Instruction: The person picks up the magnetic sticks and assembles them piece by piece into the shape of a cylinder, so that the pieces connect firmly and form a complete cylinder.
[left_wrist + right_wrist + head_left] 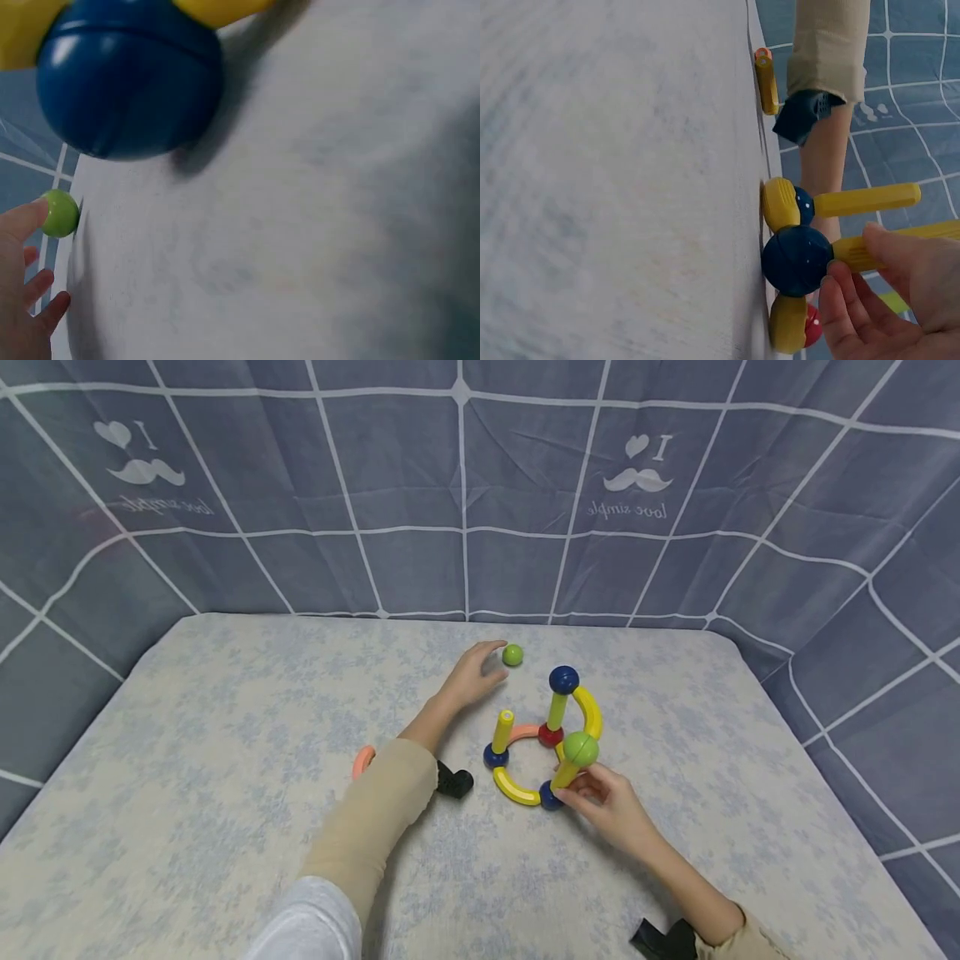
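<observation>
My left hand point(472, 678) reaches across the table with its thumb and fingers spread beside a loose green ball point(513, 655). In the left wrist view, a fingertip overlaps the green ball point(60, 213); contact is unclear. My right hand point(611, 802) pinches an upright yellow rod point(564, 774) low down, just above a blue ball point(551, 795). A second green ball point(581, 749) tops that rod. They belong to a magnetic rod-and-ball structure, whose ring has curved yellow and orange pieces, another blue ball point(496, 755) and a red ball point(551, 735).
An upright yellow rod point(503, 732) stands on the ring's left side. At the back, a green rod point(557, 712) bears a blue ball point(564, 680), joined by a yellow arc point(591, 712). An orange curved piece point(363, 761) lies left, partly hidden by my left sleeve.
</observation>
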Demonstrator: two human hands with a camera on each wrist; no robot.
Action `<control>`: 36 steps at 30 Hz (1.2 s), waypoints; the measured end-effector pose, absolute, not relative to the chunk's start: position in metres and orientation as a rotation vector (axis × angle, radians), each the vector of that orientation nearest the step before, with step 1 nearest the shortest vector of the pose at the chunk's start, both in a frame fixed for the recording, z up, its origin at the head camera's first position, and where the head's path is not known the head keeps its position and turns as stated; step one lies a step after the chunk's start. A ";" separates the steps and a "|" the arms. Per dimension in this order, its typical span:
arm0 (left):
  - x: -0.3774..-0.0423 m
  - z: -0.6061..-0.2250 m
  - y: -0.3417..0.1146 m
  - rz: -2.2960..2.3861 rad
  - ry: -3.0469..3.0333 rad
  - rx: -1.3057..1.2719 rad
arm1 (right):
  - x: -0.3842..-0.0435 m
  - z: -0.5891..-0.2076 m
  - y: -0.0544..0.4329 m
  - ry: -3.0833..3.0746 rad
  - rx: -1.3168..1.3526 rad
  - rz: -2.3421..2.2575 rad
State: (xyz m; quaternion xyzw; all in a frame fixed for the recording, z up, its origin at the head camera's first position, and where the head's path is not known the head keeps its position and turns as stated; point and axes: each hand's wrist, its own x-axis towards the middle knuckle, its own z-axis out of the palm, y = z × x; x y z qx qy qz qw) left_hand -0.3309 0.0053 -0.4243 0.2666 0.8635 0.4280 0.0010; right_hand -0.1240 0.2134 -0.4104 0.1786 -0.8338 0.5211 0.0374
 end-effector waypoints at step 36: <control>-0.263 -0.368 -0.003 2.029 2.446 0.732 | -0.125 -0.406 0.211 -2.630 0.513 1.521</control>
